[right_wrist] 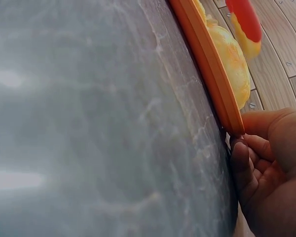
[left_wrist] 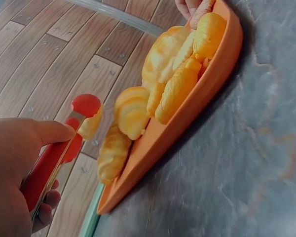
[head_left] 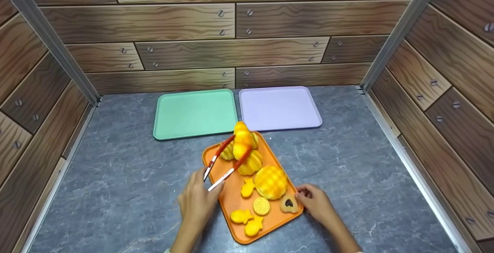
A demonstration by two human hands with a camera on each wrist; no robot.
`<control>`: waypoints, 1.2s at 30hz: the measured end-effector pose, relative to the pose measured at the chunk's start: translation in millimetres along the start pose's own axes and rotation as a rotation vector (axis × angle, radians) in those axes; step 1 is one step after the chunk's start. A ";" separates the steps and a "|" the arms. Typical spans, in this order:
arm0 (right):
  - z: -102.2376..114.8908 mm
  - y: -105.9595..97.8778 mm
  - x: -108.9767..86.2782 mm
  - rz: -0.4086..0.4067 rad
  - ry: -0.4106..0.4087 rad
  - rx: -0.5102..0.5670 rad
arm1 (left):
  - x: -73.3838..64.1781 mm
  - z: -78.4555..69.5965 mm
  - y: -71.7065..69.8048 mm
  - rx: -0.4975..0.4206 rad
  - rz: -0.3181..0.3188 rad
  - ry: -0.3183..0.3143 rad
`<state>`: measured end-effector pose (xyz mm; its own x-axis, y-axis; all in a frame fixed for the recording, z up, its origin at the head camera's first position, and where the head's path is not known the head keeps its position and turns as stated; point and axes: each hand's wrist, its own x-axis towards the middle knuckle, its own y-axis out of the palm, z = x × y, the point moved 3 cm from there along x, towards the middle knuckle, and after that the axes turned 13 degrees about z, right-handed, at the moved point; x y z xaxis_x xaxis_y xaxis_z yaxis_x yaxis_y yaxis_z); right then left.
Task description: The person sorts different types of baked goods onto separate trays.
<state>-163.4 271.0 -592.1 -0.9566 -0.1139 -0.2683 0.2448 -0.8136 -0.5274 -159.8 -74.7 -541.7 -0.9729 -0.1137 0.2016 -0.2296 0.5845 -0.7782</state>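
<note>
"How were the hands placed?"

"Red-and-silver metal tongs point(left_wrist: 49, 160) were gripped by the left hand point(head_left: 197, 197); the orange rectangular tray point(head_left: 233, 197) was pinched by the right hand point(head_left: 314, 202), lower right of centre."

"And progress?"

"A golden ridged croissant-shaped piece point(head_left: 242, 141) was held aloft mid-frame, apparently not yet placed; the remaining yellow bread and biscuit pieces point(head_left: 271, 182) were left on the tray."

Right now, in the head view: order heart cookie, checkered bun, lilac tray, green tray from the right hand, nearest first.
1. Heart cookie: beside the right hand, on the orange tray.
2. Checkered bun: same tray, just beyond the cookie.
3. Lilac tray: at the back.
4. Green tray: back, left of lilac.
</note>
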 end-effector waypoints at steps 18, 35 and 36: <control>-0.2 1.1 -2.8 -0.004 -0.023 0.008 | 54.7 -28.8 25.4 -0.064 0.045 0.085; -2.1 -0.6 -1.7 0.010 -0.018 0.011 | 129.3 -63.3 55.8 -0.020 0.227 0.051; -2.2 -0.9 -1.7 0.008 -0.020 0.011 | 132.5 -66.9 57.9 -0.022 0.231 0.054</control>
<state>-161.7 273.1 -593.0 -0.9575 -0.1320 -0.2563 0.2511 -0.8189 -0.5162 -300.1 -2.3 -520.3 -0.9964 0.0678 0.0511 0.0006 0.6071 -0.7946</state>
